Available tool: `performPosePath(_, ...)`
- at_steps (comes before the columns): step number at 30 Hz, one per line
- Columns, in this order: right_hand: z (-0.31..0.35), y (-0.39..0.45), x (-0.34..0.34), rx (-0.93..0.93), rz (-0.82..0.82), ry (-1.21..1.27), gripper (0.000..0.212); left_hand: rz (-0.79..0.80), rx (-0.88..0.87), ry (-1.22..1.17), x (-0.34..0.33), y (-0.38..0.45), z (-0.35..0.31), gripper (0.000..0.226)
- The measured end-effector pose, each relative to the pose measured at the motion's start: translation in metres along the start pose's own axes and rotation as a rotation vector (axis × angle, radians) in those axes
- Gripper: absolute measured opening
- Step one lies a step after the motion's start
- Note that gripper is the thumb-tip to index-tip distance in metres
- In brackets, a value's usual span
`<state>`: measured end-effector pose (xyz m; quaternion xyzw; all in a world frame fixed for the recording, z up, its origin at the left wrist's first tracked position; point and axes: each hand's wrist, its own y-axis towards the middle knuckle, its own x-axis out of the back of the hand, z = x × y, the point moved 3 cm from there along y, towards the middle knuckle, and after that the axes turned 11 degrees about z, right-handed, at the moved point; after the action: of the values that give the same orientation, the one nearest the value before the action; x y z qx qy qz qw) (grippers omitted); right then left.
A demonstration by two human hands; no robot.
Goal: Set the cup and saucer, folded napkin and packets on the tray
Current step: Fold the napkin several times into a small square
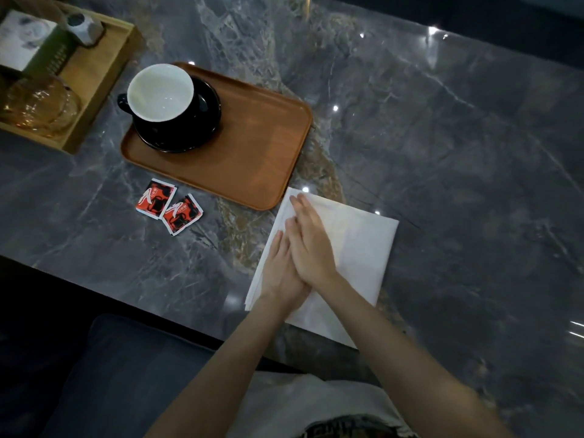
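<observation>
Napkin white, lying flat on the tabletop near its front edge, long axis running from the front edge up toward the near right corner of the tray, top corner almost touching that tray corner, folded edge along its left side. Left hand and right hand both flat on the napkin's left part, fingers straight and together, palms down, gripping nothing; right hand lies partly over the left, forearms crossing toward the front edge. Tray brown, rounded rectangle, long axis slanting from far left to near right, sits at the middle left of the tabletop. Cup black outside, white inside, empty, upright on the black saucer, handle pointing left past the tray's left rim; cup and saucer fill the tray's left end, the right two thirds of the tray is bare. Two red packets on the tabletop just in front of the tray's near long edge, not on it, touching or slightly overlapping each other, each turned at an angle. Wooden box tray at the far left corner holds a clear amber glass dish, a white and green box and a small grey object. Tabletop right of the napkin and tray is open dark marble. Below the front edge a dark cushion and light fabric on the person's lap
</observation>
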<state>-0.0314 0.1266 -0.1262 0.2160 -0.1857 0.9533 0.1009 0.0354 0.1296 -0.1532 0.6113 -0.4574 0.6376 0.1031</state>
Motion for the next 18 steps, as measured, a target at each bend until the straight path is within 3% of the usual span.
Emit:
performPosePath(4, -0.03, -0.013, 0.014, -0.057, -0.062, -0.574, 0.054, -0.05, 0.007, -0.054, -0.001, 0.0, 0.0, 0.058)
performPosePath(7, -0.064, -0.034, 0.044, -0.133, -0.042, -0.782, 0.062, -0.087, 0.017, -0.06, 0.001, -0.002, 0.0, 0.06)
performPosePath(14, -0.077, -0.058, 0.073, -0.438, -0.114, -0.808, 0.072, -0.168, 0.019, -0.065, 0.001, -0.001, -0.001, 0.057)
performPosePath(18, -0.034, -0.05, 0.008, -0.304, -0.102, -0.662, 0.063, -0.118, 0.043, -0.039, 0.0, -0.001, 0.0, 0.057)
